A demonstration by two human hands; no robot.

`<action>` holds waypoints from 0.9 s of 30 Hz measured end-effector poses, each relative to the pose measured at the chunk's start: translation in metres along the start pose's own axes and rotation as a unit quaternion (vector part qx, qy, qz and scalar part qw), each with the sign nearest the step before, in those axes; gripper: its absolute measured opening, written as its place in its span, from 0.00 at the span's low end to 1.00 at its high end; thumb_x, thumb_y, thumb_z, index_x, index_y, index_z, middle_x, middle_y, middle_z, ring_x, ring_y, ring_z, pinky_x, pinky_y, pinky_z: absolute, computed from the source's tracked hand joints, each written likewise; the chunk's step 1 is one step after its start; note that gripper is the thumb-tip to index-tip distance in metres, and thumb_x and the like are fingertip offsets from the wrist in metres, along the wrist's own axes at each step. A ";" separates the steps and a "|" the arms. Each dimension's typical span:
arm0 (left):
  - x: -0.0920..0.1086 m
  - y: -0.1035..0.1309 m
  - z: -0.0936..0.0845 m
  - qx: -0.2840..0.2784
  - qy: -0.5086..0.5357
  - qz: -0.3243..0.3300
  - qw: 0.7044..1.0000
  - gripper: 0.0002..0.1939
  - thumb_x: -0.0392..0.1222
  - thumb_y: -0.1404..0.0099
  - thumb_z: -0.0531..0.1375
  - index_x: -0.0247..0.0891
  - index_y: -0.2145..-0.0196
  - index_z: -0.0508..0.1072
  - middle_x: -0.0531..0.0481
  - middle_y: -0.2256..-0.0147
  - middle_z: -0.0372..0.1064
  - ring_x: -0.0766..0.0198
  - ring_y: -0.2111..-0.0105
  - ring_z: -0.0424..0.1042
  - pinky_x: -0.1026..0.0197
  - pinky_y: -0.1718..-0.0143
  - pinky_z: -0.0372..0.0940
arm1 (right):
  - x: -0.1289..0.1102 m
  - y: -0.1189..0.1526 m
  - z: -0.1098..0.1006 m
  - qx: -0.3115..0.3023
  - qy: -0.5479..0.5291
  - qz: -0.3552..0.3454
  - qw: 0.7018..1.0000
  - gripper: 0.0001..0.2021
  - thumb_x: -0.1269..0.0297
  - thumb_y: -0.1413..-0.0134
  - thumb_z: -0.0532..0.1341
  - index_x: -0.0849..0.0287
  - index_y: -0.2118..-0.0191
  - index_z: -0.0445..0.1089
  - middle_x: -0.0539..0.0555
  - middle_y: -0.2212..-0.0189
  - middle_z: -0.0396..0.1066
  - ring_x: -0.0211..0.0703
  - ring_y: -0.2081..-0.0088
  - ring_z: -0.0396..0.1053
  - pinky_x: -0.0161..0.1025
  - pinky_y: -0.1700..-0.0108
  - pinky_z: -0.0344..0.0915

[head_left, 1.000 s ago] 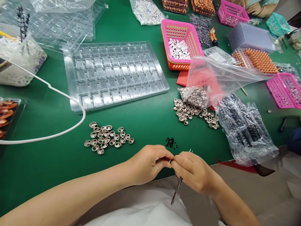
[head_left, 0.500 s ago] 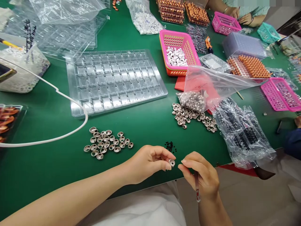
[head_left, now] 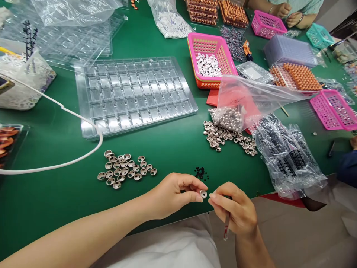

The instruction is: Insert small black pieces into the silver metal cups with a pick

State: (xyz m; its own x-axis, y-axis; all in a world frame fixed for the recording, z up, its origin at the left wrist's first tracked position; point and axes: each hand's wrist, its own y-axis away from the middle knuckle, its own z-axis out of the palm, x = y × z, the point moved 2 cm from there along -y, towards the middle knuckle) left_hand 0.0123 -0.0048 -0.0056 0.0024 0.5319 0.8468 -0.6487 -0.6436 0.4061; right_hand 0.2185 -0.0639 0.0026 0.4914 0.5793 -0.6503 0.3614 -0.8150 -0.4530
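Pinching a little silver cup [head_left: 203,194] over the near edge of the green surface [head_left: 178,158], the left hand [head_left: 173,194] has a snug grip. Right hand [head_left: 236,209] just kinda curls its grip round tweezers [head_left: 227,226], fingertips right beside the cup.

The surface [head_left: 167,149] is coloured plain green. Silver is shown by the held cup [head_left: 203,194], dark at its centre. The tool [head_left: 226,226] is marked with red. The tiny pieces [head_left: 200,172] are coloured black, the cable [head_left: 83,156] white. The pink basket [head_left: 227,56] is patterned with a lattice, the clear tray [head_left: 136,93] with a grid.
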 end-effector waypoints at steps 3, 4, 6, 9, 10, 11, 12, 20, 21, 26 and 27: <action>0.003 0.001 -0.001 -0.001 -0.095 0.053 0.994 0.09 0.38 0.37 0.66 0.33 0.60 0.83 0.46 0.66 0.79 0.61 0.67 0.76 0.61 0.62 0.71 | 0.000 -0.002 0.001 -0.052 0.032 -0.024 0.998 0.17 0.80 0.42 0.62 0.59 0.48 0.72 0.56 0.63 0.72 0.39 0.66 0.68 0.39 0.66 0.66; 0.004 0.001 -0.001 -0.002 -0.119 0.072 0.990 0.09 0.38 0.37 0.66 0.33 0.60 0.83 0.46 0.66 0.79 0.61 0.67 0.76 0.62 0.63 0.71 | 0.000 -0.003 0.000 -0.064 0.042 -0.033 0.996 0.16 0.79 0.41 0.61 0.60 0.49 0.72 0.56 0.63 0.72 0.39 0.66 0.68 0.39 0.66 0.66; 0.005 0.002 -0.001 -0.005 -0.153 0.104 0.983 0.08 0.37 0.35 0.65 0.34 0.60 0.83 0.45 0.66 0.79 0.61 0.66 0.77 0.62 0.63 0.71 | -0.001 -0.005 0.000 -0.081 0.058 -0.052 0.994 0.13 0.78 0.39 0.59 0.62 0.50 0.72 0.56 0.64 0.73 0.40 0.67 0.67 0.39 0.66 0.65; 0.004 0.004 -0.001 -0.012 -0.189 0.137 0.972 0.08 0.35 0.34 0.64 0.34 0.59 0.82 0.45 0.66 0.79 0.61 0.66 0.77 0.63 0.62 0.71 | -0.003 -0.008 -0.001 -0.093 0.075 -0.078 0.990 0.12 0.76 0.37 0.57 0.63 0.50 0.71 0.56 0.66 0.74 0.40 0.67 0.67 0.40 0.66 0.66; 0.003 0.004 -0.001 -0.013 -0.198 0.145 0.969 0.08 0.35 0.34 0.64 0.34 0.59 0.82 0.46 0.66 0.80 0.61 0.66 0.78 0.63 0.63 0.71 | -0.004 -0.008 -0.001 -0.097 0.079 -0.086 0.988 0.12 0.76 0.36 0.57 0.63 0.50 0.71 0.56 0.66 0.75 0.41 0.67 0.68 0.40 0.66 0.66; 0.002 0.005 0.000 -0.014 -0.204 0.152 0.967 0.07 0.35 0.33 0.64 0.35 0.59 0.82 0.46 0.66 0.80 0.61 0.66 0.78 0.63 0.63 0.71 | -0.004 -0.008 -0.002 -0.100 0.081 -0.096 0.987 0.13 0.76 0.36 0.57 0.64 0.49 0.71 0.56 0.66 0.75 0.41 0.67 0.68 0.40 0.66 0.66; 0.001 0.005 0.000 -0.015 -0.208 0.159 0.965 0.07 0.35 0.33 0.64 0.35 0.58 0.82 0.46 0.66 0.80 0.61 0.66 0.78 0.64 0.63 0.71 | -0.005 -0.008 -0.002 -0.103 0.080 -0.105 0.986 0.13 0.76 0.36 0.56 0.65 0.48 0.70 0.56 0.67 0.75 0.42 0.67 0.68 0.41 0.67 0.66; 0.000 0.006 0.004 -0.013 -0.220 0.183 0.958 0.07 0.35 0.32 0.63 0.34 0.59 0.81 0.44 0.66 0.80 0.62 0.67 0.78 0.64 0.63 0.72 | -0.009 -0.009 -0.004 -0.123 0.068 -0.136 0.981 0.17 0.79 0.36 0.53 0.72 0.44 0.68 0.61 0.63 0.76 0.45 0.67 0.69 0.43 0.70 0.64; 0.000 0.006 0.004 -0.012 -0.220 0.185 0.958 0.07 0.35 0.32 0.63 0.34 0.59 0.81 0.44 0.66 0.80 0.62 0.67 0.78 0.64 0.63 0.72 | -0.010 -0.009 -0.004 -0.125 0.065 -0.135 0.981 0.17 0.79 0.36 0.53 0.71 0.44 0.69 0.61 0.63 0.76 0.44 0.67 0.69 0.43 0.70 0.65; -0.001 0.007 0.004 -0.016 -0.221 0.177 0.959 0.07 0.34 0.33 0.62 0.36 0.59 0.81 0.45 0.66 0.80 0.62 0.67 0.78 0.64 0.63 0.72 | -0.009 -0.012 -0.001 -0.129 0.046 -0.132 0.982 0.17 0.79 0.37 0.53 0.70 0.45 0.69 0.60 0.64 0.76 0.44 0.68 0.69 0.42 0.71 0.66; -0.001 0.007 0.004 -0.016 -0.222 0.170 0.960 0.07 0.34 0.33 0.62 0.35 0.59 0.81 0.45 0.65 0.80 0.62 0.67 0.78 0.64 0.64 0.72 | -0.009 -0.012 -0.001 -0.129 0.045 -0.134 0.982 0.17 0.79 0.37 0.53 0.70 0.45 0.69 0.60 0.65 0.76 0.44 0.68 0.68 0.42 0.71 0.66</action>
State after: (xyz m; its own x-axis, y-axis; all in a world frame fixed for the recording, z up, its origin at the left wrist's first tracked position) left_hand 0.0108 -0.0123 -0.0025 0.1055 0.0026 0.9944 -0.6928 -0.7172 0.0753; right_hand 0.2105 -0.0594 0.0146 0.4147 0.7808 -0.4672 0.6696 -0.6096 -0.4243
